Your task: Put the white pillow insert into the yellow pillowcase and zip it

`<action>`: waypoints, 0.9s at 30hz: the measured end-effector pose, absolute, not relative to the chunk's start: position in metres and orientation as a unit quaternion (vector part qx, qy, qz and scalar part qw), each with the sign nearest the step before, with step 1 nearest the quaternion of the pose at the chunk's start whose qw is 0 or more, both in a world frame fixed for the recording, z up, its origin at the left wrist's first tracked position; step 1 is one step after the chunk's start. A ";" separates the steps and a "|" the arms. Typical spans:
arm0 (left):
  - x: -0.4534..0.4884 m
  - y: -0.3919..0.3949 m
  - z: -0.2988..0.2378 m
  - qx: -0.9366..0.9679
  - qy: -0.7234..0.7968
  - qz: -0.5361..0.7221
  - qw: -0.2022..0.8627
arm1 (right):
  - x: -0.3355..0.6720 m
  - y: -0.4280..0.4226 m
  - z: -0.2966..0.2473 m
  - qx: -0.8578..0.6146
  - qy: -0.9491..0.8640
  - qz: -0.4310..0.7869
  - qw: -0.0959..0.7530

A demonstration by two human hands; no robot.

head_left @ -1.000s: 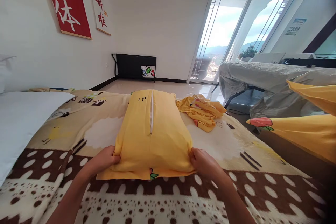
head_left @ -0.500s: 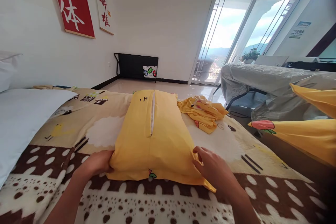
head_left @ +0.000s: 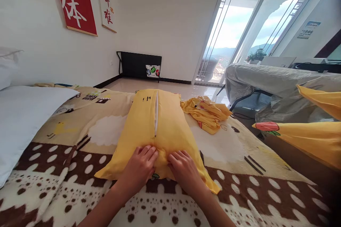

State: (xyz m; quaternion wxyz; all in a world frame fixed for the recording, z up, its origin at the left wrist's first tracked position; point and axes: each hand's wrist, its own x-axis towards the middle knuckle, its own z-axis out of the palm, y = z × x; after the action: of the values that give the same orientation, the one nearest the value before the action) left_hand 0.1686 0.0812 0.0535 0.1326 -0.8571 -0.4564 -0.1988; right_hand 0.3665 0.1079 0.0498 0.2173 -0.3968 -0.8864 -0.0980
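Observation:
A yellow pillow (head_left: 170,124) lies on the patterned blanket with its zipper (head_left: 156,113) facing up. The zipper gapes in a narrow slit that shows white inside. My left hand (head_left: 142,165) presses on the pillow's near part, left of the middle, its fingers curled into the cover. Close by on the right, my right hand (head_left: 183,168) grips the cover the same way, and the cloth puckers between the two. Both thumbs are mostly hidden. The pillow's near corners spread flat on either side.
A crumpled yellow cloth (head_left: 207,113) lies just right of the pillow on the blanket (head_left: 234,149). White pillows (head_left: 32,110) sit at the left. More yellow fabric (head_left: 306,134) hangs at the right edge, before a plastic-covered piece of furniture (head_left: 277,78).
My hands have moved inward from the pillow's two sides to its near middle and now grip the cover there. The near left corner has come out flat.

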 end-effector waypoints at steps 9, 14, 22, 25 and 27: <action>0.168 0.086 0.048 -0.851 -0.405 -0.274 0.191 | 0.370 0.101 0.064 -0.393 -0.890 0.036 0.226; 0.171 0.080 0.050 -0.866 -0.402 -0.228 0.192 | 0.373 0.097 0.075 -0.412 -0.886 0.085 0.194; 0.182 0.071 0.053 -0.847 -0.439 -0.216 0.207 | 0.374 0.095 0.078 -0.421 -0.885 0.091 0.174; 0.181 0.070 0.057 -0.853 -0.428 -0.233 0.186 | 0.372 0.098 0.075 -0.427 -0.884 0.075 0.171; 0.181 0.068 0.059 -0.855 -0.425 -0.243 0.174 | 0.370 0.101 0.070 -0.428 -0.888 0.041 0.160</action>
State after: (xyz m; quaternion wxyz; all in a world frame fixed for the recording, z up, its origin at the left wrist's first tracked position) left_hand 0.1813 0.0681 0.0591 0.1740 -0.8547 -0.4247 -0.2426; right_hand 0.3698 0.1011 0.0705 0.1605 -0.4282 -0.8884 0.0414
